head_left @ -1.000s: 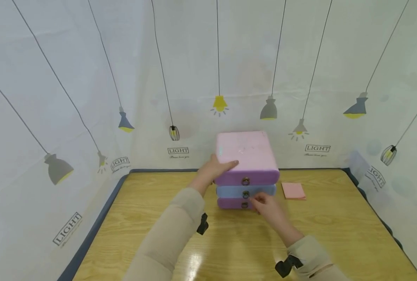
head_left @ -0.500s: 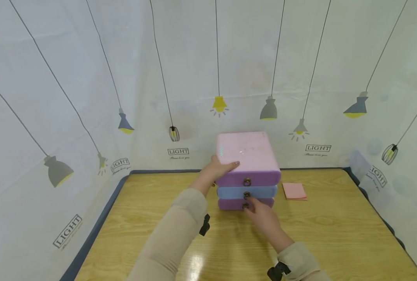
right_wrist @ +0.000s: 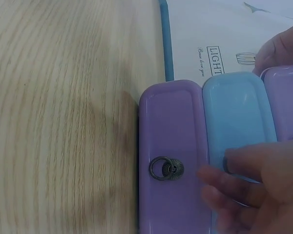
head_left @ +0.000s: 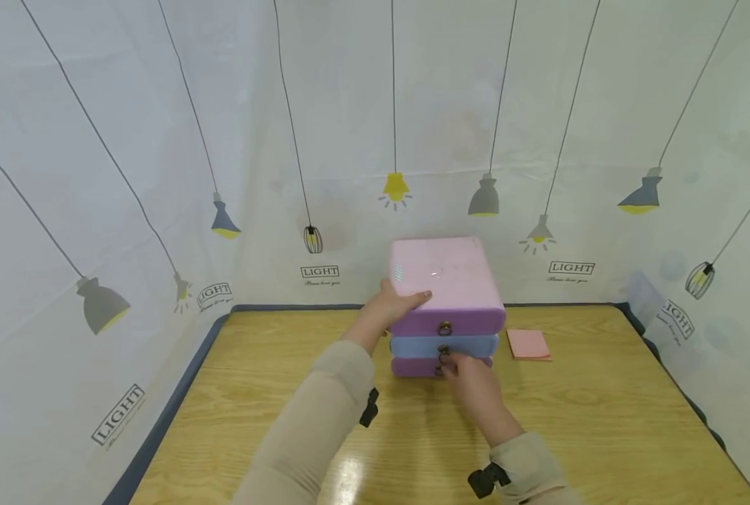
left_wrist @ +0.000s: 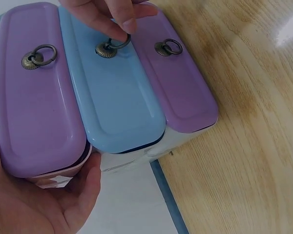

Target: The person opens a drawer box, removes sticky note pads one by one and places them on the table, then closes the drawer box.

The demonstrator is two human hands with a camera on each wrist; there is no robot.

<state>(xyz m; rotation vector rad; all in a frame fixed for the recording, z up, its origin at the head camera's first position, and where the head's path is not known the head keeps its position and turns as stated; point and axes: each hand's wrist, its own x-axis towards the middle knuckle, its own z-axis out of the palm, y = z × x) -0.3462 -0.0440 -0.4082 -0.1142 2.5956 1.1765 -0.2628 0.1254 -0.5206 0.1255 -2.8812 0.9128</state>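
Note:
A small chest of three drawers (head_left: 438, 270) with a pink top stands at the back of the table. Its top and bottom drawers have purple fronts and the middle drawer (left_wrist: 119, 97) a light blue one. All three fronts sit closed against the body. My left hand (head_left: 387, 306) grips the chest's upper left side, thumb on the top and fingers around the side. My right hand (head_left: 476, 393) pinches the bronze ring pull (left_wrist: 126, 45) of the middle drawer with thumb and fingertips. In the right wrist view those fingers hide most of that ring.
A pink sticky-note pad (head_left: 529, 344) lies to the right of the chest on the wooden table (head_left: 273, 393). Behind and at both sides hangs a pale cloth (head_left: 438, 105) printed with lamps.
My right hand has moved left from beside the drawer fronts and its fingers have taken hold of the middle ring pull. The left hand has kept its place on the chest.

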